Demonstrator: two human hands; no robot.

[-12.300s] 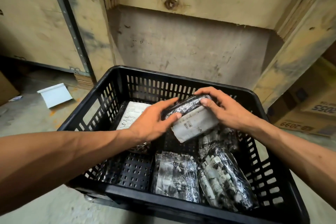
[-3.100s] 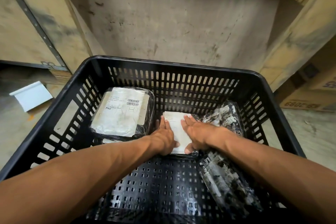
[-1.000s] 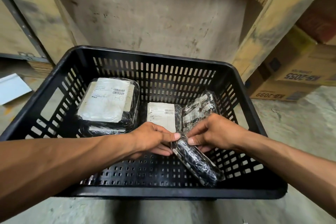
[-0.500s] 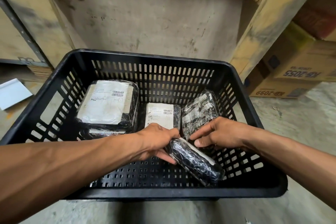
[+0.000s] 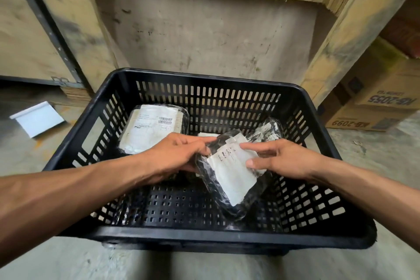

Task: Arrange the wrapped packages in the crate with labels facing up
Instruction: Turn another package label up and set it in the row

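Observation:
A black slatted crate (image 5: 204,237) stands on the concrete floor in front of me. Both my hands hold a black film-wrapped package (image 5: 229,179) above the crate's floor, its white label turned up and tilted toward me. My left hand (image 5: 175,157) grips its left end; my right hand (image 5: 279,159) pinches the right edge with thumb on the label. A large wrapped package (image 5: 152,129) lies label up at the back left. A small labelled package (image 5: 205,134) peeks out behind my fingers. Another wrapped package (image 5: 271,130) leans at the back right, no label showing.
A wooden pallet crate wall (image 5: 204,36) rises just behind the crate. Cardboard boxes (image 5: 372,109) sit on the floor at the right. A white sheet (image 5: 37,118) lies on the floor at the left.
The package was lying dark side up on the crate floor. Both hands have lifted it and rolled it over, so its white label now faces up.

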